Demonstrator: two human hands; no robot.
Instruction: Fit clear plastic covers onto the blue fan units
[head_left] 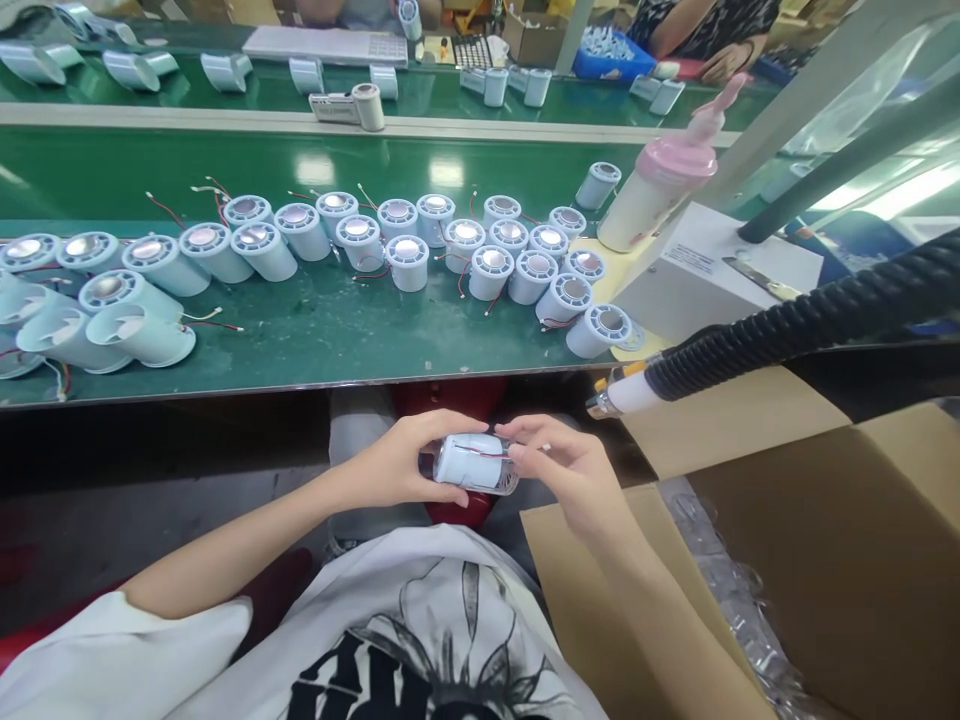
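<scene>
My left hand (397,460) is wrapped round a light blue cylindrical housing (469,462), held on its side above my lap. A thin red wire (472,453) runs along the housing toward the right. At the housing's right end shows a clear plastic piece (508,484), partly hidden by fingers. My right hand (566,465) is at that end, thumb and fingers pinched on the wire, with a small white connector (546,448) poking out past them. Similar blue housings (407,262), several with red wires, stand on the green bench in front of me.
The bench edge (300,388) lies just beyond my hands. A black corrugated hose (810,300) with a white tip juts in from the right. An open cardboard box (825,540) with clear plastic parts sits lower right. A pink-topped bottle (652,185) stands behind. Another person's hand (726,62) is across the bench.
</scene>
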